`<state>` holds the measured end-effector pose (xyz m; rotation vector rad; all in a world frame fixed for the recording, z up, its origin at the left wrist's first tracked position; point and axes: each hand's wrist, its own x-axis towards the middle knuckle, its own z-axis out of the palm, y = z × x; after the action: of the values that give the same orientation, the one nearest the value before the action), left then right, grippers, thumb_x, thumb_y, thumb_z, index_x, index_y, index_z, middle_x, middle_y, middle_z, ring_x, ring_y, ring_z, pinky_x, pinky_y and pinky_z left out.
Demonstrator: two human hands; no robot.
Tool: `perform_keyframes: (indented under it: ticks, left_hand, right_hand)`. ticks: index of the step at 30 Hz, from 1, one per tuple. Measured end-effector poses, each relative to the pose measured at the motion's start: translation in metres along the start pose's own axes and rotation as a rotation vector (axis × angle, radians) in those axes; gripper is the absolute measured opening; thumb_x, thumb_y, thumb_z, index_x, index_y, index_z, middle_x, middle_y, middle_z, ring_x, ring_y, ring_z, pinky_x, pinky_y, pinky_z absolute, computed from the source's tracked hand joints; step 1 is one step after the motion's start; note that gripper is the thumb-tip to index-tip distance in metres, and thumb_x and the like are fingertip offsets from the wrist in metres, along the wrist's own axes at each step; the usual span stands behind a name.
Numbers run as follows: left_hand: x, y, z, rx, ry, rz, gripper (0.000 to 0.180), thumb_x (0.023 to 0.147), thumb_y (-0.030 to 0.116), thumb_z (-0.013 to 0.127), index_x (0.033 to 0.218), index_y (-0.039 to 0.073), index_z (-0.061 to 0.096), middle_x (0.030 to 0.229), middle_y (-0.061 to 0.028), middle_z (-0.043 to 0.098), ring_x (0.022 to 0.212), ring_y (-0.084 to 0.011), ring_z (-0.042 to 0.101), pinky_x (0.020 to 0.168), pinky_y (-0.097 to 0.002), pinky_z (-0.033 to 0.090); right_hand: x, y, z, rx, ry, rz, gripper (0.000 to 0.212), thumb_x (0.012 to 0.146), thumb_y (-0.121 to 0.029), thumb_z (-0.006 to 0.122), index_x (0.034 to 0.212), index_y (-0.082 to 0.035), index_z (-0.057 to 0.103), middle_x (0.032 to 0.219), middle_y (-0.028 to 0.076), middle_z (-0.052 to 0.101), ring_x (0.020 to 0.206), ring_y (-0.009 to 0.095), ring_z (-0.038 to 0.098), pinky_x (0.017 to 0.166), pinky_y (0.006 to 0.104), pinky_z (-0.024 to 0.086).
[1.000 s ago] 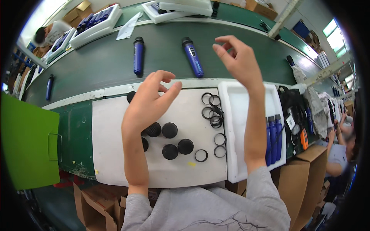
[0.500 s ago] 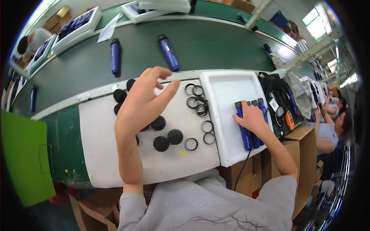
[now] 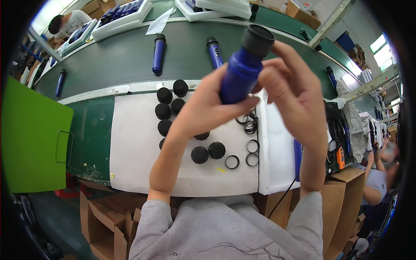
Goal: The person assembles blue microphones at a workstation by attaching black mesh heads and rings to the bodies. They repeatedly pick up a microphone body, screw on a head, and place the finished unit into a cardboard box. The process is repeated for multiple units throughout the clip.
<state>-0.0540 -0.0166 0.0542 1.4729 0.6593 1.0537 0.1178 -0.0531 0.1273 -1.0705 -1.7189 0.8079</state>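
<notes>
Head view: a workbench from above; the blue tube (image 3: 239, 76), black top uppermost and leaning rightward, is raised nearest the lens.
Left hand (image 3: 206, 102): wrapped around the tube's lower body, thumb across its front; the other fingers are mostly hidden.
Right hand (image 3: 294, 89): raised beside the tube's upper part, fingers curled; whether it touches cannot be told.
Slip: were the left grip to loosen, the smooth-looking barrel could drop, probably among the rings.
Black cable (image 3: 284, 199): hangs past the tray's near edge beside the right forearm; a low sweep might snag it.
White mat (image 3: 134, 151): bears round black caps (image 3: 199, 154) and black rings (image 3: 232, 162); a dragging left forearm, which covers some caps, could scatter them.
White tray (image 3: 277, 151): right of the mat, largely masked by the right arm; its contents cannot be counted.
Green belt (image 3: 117, 65): beyond the mat, with spaced tubes (image 3: 158, 54); one has its lower end hidden behind the left hand.
Far trays (image 3: 125, 25): loaded with blue tubes, partly cut off above.
Right margin: co-workers (image 3: 376, 186), blurred and bent by the lens.
</notes>
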Motion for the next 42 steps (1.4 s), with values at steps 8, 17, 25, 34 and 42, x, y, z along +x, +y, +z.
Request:
perform_keyframes:
  ticks: [8, 17, 25, 34, 42]
  left_hand:
    - [0.0, 0.013, -0.03, 0.004, 0.272, 0.016, 0.03, 0.086, 0.017, 0.076, 0.103, 0.003, 0.056, 0.074, -0.0024, 0.061, 0.058, -0.0091, 0.059, 0.053, -0.0249, 0.048]
    - [0.01, 0.002, -0.031, -0.089, 0.191, -0.07, 0.03, 0.086, 0.013, 0.076, 0.105, 0.001, 0.056, 0.074, -0.003, 0.06, 0.058, -0.0095, 0.059, 0.055, -0.027, 0.048]
    - [0.013, -0.011, -0.031, -0.043, 0.191, -0.121, 0.029, 0.087, 0.016, 0.076, 0.102, 0.003, 0.056, 0.072, -0.0021, 0.059, 0.056, -0.009, 0.058, 0.053, -0.026, 0.048]
    - [0.016, -0.012, -0.034, 0.055, 0.141, -0.148, 0.029, 0.086, 0.016, 0.075, 0.105, 0.002, 0.058, 0.074, -0.002, 0.06, 0.057, -0.009, 0.058, 0.053, -0.0262, 0.048]
    - [0.019, -0.024, -0.03, 0.228, 0.096, -0.125, 0.04, 0.083, 0.027, 0.079, 0.105, 0.002, 0.057, 0.076, -0.0033, 0.06, 0.06, -0.0091, 0.06, 0.054, -0.0245, 0.049]
  right_hand:
    - [0.032, 0.062, -0.03, -0.461, -0.362, 0.244, 0.039, 0.085, -0.03, 0.075, 0.109, -0.001, 0.068, 0.088, 0.013, 0.072, 0.077, 0.018, 0.069, 0.069, 0.0292, 0.054]
    - [0.045, 0.211, 0.002, -0.799, -0.655, 0.543, 0.047, 0.067, -0.031, 0.079, 0.101, -0.001, 0.068, 0.1, 0.016, 0.07, 0.087, 0.028, 0.069, 0.079, 0.0377, 0.055]
    - [0.049, 0.194, 0.008, -0.718, -0.711, 0.506, 0.047, 0.067, -0.032, 0.08, 0.098, 0.0, 0.065, 0.092, 0.015, 0.069, 0.086, 0.031, 0.067, 0.077, 0.0382, 0.054]
    - [0.043, 0.213, 0.024, -0.793, -0.627, 0.458, 0.046, 0.067, -0.021, 0.079, 0.1, 0.003, 0.058, 0.096, 0.021, 0.068, 0.097, 0.036, 0.066, 0.083, 0.0449, 0.053]
    - [0.038, 0.228, 0.036, -0.494, -0.606, 0.273, 0.065, 0.068, -0.033, 0.086, 0.12, -0.003, 0.059, 0.12, 0.021, 0.063, 0.114, 0.035, 0.062, 0.096, 0.0407, 0.049]
